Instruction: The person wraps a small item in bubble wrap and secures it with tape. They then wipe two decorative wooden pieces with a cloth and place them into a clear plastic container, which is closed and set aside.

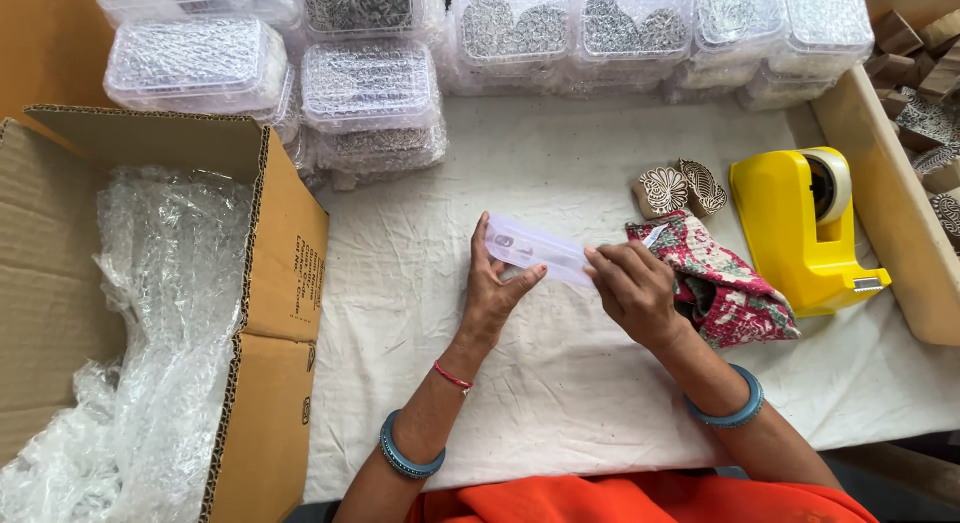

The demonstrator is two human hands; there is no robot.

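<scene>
While it hangs just above the white-clothed bench (560,383), the clear, flat plastic lid (535,249) is pinched at both ends: the left hand (492,291) fingers (484,245) clasp its left edge, the right hand (632,288) grips its right, beside a floral cloth (735,288).

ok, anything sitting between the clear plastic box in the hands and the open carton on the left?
Nothing visible. The clear plastic box is held by left hand and right hand; only bare white cloth lies between it and the cardboard carton.
</scene>
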